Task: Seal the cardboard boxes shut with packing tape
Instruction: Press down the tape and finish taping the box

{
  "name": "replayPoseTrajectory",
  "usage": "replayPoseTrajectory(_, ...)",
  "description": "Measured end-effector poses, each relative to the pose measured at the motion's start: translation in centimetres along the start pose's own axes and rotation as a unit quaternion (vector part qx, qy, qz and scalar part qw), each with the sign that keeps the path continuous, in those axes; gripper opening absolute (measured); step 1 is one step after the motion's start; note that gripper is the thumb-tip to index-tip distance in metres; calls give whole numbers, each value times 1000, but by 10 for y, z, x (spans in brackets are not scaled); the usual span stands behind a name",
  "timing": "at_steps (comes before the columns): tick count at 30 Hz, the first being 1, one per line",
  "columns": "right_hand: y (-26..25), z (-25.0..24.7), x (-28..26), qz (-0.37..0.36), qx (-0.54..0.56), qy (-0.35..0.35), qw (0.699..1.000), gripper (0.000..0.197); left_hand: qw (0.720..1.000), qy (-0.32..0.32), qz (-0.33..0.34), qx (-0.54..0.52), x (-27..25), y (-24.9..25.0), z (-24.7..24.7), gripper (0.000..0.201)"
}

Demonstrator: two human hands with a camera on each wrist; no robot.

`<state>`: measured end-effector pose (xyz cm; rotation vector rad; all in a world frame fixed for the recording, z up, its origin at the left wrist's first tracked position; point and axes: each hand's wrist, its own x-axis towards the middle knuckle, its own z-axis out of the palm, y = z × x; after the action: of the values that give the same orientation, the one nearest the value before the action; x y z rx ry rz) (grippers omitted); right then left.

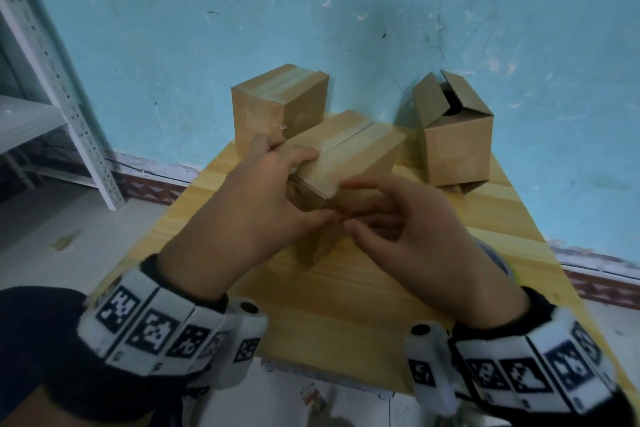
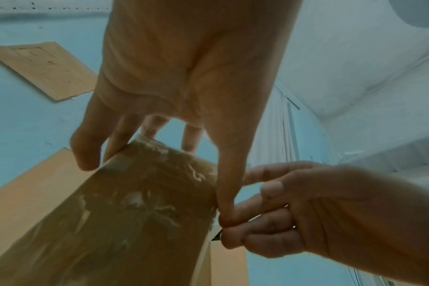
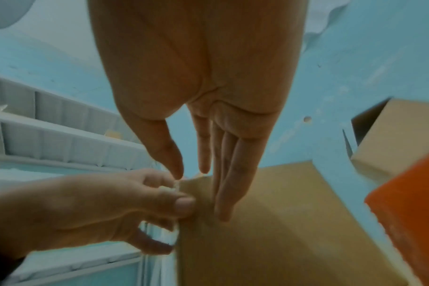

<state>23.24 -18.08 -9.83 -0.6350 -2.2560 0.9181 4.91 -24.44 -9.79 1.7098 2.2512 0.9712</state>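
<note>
Cardboard box [image 1: 349, 163] under both hands, mid-table [image 1: 346, 305] | step: smoothing tape end at near corner | L hand [image 1: 263, 198] grip clasps box top | R hand [image 1: 398, 236] fingers relaxed, holding nothing | next: prob. press tape flat, then open box [image 1: 450, 135] beyond R hand.

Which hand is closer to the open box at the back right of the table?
Right. The right hand is on the near box's front, below and left of the open box; the left hand lies farther left.

Both hands, the left hand [image 1: 263, 191] and the right hand [image 1: 412, 229], meet on the middle box [image 1: 349, 152], with a taped box [image 1: 277, 100] behind it.
</note>
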Motion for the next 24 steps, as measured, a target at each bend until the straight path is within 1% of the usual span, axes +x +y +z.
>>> replayPoseTrajectory(2, 6, -10, 4, -2, -93, 67, 993, 32, 1000, -6, -7, -5, 1, -2, -4, 86)
replayPoseTrajectory(3, 10, -16, 6, 1, -146, 94, 985, 35, 1000, -14, -13, -14, 2, -4, -8, 84)
replayPoseTrajectory(4, 15, -20, 8, 7, -194, 104, 975, 43, 999, -19, -14, -24, 3, -6, -11, 83)
replayPoseTrajectory(5, 20, -24, 10, 15, -230, 93, 969, 52, 999, -24, -9, -32, 4, -8, -15, 81)
replayPoseTrajectory(8, 33, -29, 9, 43, -285, 0, 958, 74, 998, -42, 18, -40, 4, -14, -20, 78)
replayPoseTrajectory(9, 35, -30, 8, 53, -290, -20, 955, 78, 998, -47, 21, -43, 5, -16, -21, 78)
replayPoseTrajectory(11, 39, -33, 7, 64, -278, -21, 958, 79, 997, -53, 25, -58, 7, -22, -22, 77)
replayPoseTrajectory(15, 44, -44, 9, 50, -253, 17, 966, 71, 993, -68, 38, -87, 12, -35, -25, 76)
replayPoseTrajectory(19, 44, -47, 7, 51, -251, 52, 965, 66, 990, -70, 53, -106, 14, -42, -24, 74)
replayPoseTrajectory(24, 39, -47, 8, 55, -250, 99, 961, 55, 989, -79, 49, -117, 16, -48, -25, 75)
